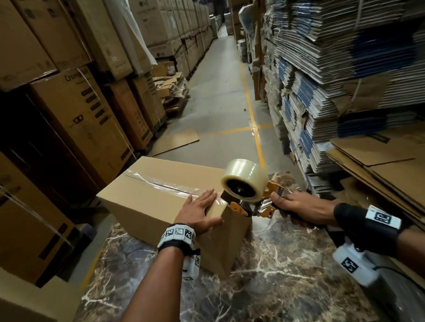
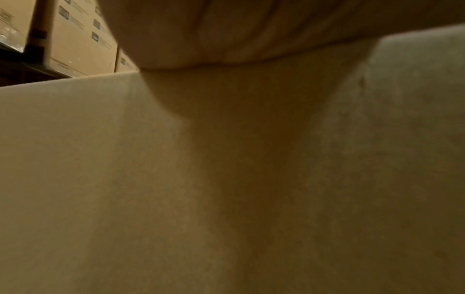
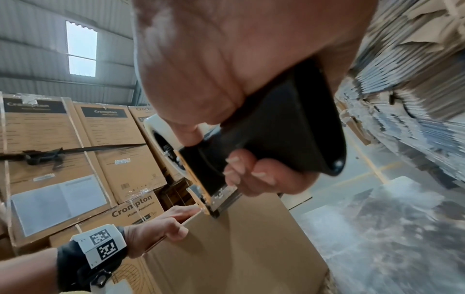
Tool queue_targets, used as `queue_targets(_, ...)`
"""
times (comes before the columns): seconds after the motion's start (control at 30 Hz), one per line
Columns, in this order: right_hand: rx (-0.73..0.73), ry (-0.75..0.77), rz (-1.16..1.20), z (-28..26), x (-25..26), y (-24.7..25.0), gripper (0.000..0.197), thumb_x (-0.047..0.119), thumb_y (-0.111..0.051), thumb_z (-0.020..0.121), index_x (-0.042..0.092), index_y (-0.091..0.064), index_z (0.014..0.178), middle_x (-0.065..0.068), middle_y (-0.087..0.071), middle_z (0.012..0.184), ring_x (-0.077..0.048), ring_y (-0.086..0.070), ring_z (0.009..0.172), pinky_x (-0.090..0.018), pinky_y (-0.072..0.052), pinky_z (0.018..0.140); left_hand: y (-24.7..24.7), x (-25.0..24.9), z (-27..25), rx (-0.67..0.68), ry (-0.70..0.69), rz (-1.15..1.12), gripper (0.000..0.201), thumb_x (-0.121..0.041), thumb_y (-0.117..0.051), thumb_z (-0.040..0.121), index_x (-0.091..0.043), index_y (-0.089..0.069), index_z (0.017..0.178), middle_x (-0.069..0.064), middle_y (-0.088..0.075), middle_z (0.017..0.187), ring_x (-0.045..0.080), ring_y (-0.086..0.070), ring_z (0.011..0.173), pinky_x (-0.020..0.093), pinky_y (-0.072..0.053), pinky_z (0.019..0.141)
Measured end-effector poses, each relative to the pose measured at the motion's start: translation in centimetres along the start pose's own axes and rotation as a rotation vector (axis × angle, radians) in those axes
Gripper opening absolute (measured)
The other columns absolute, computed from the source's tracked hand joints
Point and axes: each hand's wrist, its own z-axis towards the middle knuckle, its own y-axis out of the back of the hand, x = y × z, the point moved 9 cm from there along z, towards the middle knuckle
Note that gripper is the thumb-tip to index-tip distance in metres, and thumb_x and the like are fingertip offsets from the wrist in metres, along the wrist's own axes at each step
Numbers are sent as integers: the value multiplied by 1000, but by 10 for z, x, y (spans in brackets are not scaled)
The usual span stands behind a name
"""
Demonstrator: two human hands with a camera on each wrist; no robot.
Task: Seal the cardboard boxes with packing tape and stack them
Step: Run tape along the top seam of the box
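A closed cardboard box (image 1: 158,189) lies on the marble table (image 1: 277,282), with clear tape running along its top seam. My left hand (image 1: 199,209) lies flat on the box's near top corner, fingers straight, thumb over the edge. My right hand (image 1: 298,211) grips the black handle of an orange tape dispenser (image 1: 254,200), whose clear tape roll (image 1: 244,178) stands above the box's near end. The dispenser's blade end touches the box's top edge (image 3: 214,213). The left wrist view shows only the box side (image 2: 100,179) and my palm (image 2: 226,29) from below.
Tall stacks of printed cartons (image 1: 77,115) line the left. Bundles of flattened cardboard (image 1: 350,63) fill the right, with flat sheets (image 1: 396,173) beside the table. An aisle (image 1: 216,90) with yellow floor lines runs ahead. A loose cardboard sheet (image 1: 177,140) lies on the floor.
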Motion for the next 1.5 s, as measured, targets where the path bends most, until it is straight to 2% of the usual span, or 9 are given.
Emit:
queue_targets(0.27, -28, 7, 125, -9, -26, -9, 87, 96, -35, 79, 13, -60, 86, -2, -58, 66, -16, -47, 50, -30, -39, 47, 4, -6, -2, -11, 32, -16, 96, -58, -64, 85, -32, -15, 163, -16, -4, 169, 4, -7, 156, 47, 4, 128)
queue_targets(0.4, -36, -41, 179, 0, -37, -27, 77, 86, -31, 89, 13, -57, 85, 0, -54, 62, -14, -44, 46, -26, -35, 43, 4, -7, 2, -20, 38, -6, 101, -65, -56, 77, -31, -16, 163, -14, -6, 169, 4, -8, 156, 48, 2, 128)
queue_targets(0.57, -34, -88, 353, 25, -44, -52, 75, 84, -34, 86, 12, -54, 85, 0, -51, 56, -14, -41, 43, -24, -34, 42, 3, -4, 14, -20, 46, 9, 100, -65, -50, 76, -31, -14, 164, -13, -4, 170, 6, -5, 156, 45, 4, 128)
queue_targets(0.8, 50, -258, 641, 43, -47, -70, 78, 91, -36, 83, 14, -52, 88, -1, -48, 60, -13, -38, 47, -24, -33, 45, 5, 6, 31, 6, 45, 37, 100, -64, -47, 78, -28, -12, 164, -10, -2, 170, 9, -3, 157, 41, 3, 128)
queue_targets(0.93, 205, -400, 941, 54, -53, -94, 81, 91, -30, 85, 14, -53, 77, 0, -44, 61, -10, -37, 44, -20, -33, 42, 9, 11, 42, 18, 53, 63, 101, -65, -44, 76, -26, -12, 164, -10, -1, 170, 8, -3, 157, 41, 3, 128)
queue_targets(1.07, 283, -396, 1125, 68, -70, -106, 81, 87, -36, 87, 9, -57, 81, -2, -43, 67, -10, -37, 45, -21, -35, 41, 12, 16, 49, 8, 45, 43, 114, -77, -36, 65, -28, -12, 164, -12, 0, 170, 6, -2, 156, 41, 3, 128)
queue_targets(1.13, 255, -387, 1161, 78, -81, -105, 81, 87, -37, 87, 9, -57, 81, -3, -43, 66, -12, -39, 45, -21, -36, 42, 11, 19, 52, 2, 35, 44, 114, -78, -35, 64, -27, -13, 164, -12, 0, 170, 6, -1, 156, 41, 3, 128)
queue_targets(1.3, 108, -400, 1336, 113, -122, -96, 85, 87, -33, 88, 6, -57, 80, -5, -45, 61, -14, -42, 40, -21, -39, 39, 10, 19, 51, 24, 37, 61, 105, -70, -44, 75, -27, -9, 164, -13, 4, 169, 5, 0, 156, 39, 5, 128)
queue_targets(1.5, -90, -437, 1566, 140, -156, -91, 91, 88, -20, 90, 4, -56, 84, -4, -47, 57, -12, -42, 36, -20, -38, 35, 8, 21, 52, 25, 26, 77, 107, -73, -41, 74, -27, -7, 164, -13, 6, 168, 4, 3, 156, 39, 7, 128)
